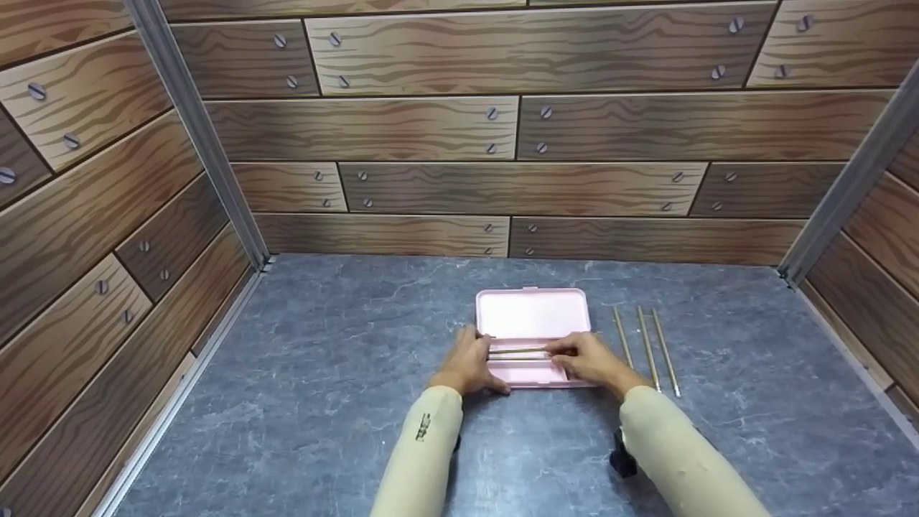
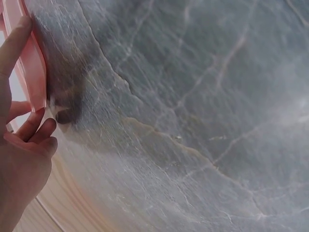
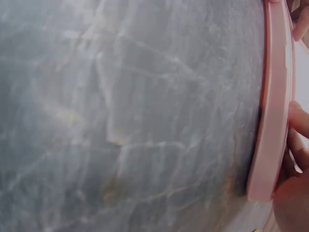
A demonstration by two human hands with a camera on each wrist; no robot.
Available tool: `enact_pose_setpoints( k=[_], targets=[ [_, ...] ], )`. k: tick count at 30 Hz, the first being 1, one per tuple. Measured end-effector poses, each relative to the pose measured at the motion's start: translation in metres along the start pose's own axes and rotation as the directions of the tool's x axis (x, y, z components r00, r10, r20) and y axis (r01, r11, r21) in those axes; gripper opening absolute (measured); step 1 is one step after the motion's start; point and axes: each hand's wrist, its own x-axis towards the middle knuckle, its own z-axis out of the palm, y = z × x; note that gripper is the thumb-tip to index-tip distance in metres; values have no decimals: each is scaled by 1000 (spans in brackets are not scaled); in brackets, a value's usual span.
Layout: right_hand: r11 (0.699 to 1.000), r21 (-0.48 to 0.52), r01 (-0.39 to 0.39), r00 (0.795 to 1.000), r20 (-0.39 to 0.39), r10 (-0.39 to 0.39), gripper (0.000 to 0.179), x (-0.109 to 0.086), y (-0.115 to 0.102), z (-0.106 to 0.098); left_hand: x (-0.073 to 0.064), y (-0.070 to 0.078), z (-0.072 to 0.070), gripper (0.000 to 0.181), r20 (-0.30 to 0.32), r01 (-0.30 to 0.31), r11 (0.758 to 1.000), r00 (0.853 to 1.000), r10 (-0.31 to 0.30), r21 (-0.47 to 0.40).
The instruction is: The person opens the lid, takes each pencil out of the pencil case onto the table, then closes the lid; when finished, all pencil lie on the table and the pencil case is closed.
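Note:
A pink pencil case [image 1: 540, 384] lies open on the grey table, its lid [image 1: 531, 313] tilted back and pale inside. A slim gold pencil [image 1: 518, 351] lies lengthwise over the case's tray, between the two hands. My left hand [image 1: 468, 362] holds the left end of the case, thumb at the front edge and fingers over the side; the left wrist view shows fingers around its pink corner [image 2: 35, 82]. With fingertips and thumb, my right hand [image 1: 587, 359] pinches the pencil near its right end. In the right wrist view, its fingers bend over the case's front wall [image 3: 273, 121].
Three more gold pencils [image 1: 647, 348] lie side by side on the table [image 1: 344, 402], right of the case. Wood-patterned walls [image 1: 431, 129] stand at the back and both sides, with metal posts [image 1: 208, 136] at the corners.

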Motion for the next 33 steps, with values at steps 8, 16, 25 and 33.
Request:
enact_pose_setpoints(
  k=[8, 16, 25, 33],
  targets=[
    [999, -6, 38, 998, 55, -37, 18, 0, -3, 2, -3, -2, 1, 82, 15, 5, 1000, 1000, -5, 9],
    [995, -80, 61, 997, 42, -57, 14, -1, -3, 1, -3, 0, -3, 83, 29, 11, 1000, 1000, -11, 12],
    [993, -68, 101, 995, -11, -102, 12, -1, -3, -3, -2, 0, -4, 81, 15, -13, 999, 1000, 12, 45],
    [993, -64, 102, 994, -23, -103, 12, -2, -1, -3, -2, -2, -3, 82, -3, -25, 999, 1000, 25, 35]
  ],
)
